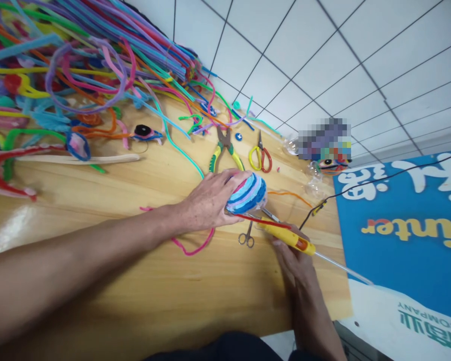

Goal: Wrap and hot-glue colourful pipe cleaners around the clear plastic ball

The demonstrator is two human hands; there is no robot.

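My left hand (pixel 214 198) is closed around a ball (pixel 250 193) wrapped in blue, light blue, purple and pink bands of pipe cleaner. My right hand (pixel 296 260) grips a yellow hot glue gun (pixel 283 234), its front end close to the underside of the ball; whether they touch I cannot tell. A clear glue stick (pixel 344 268) juts from the gun's back. A red pipe cleaner (pixel 263 220) stretches from the ball along the gun. Small metal scissors (pixel 247 238) lie just below, and a pink pipe cleaner (pixel 191 252) curls under my left wrist.
Pliers (pixel 225 148), red-and-yellow scissors (pixel 261 155) and a blue button (pixel 239 136) lie beyond the ball. Many pipe cleaners (pixel 143 45) heap at upper left. A black cord (pixel 379 178) crosses a blue printed board (pixel 391 200) at right. White tiles (pixel 285 60) border the wooden table (pixel 173 301).
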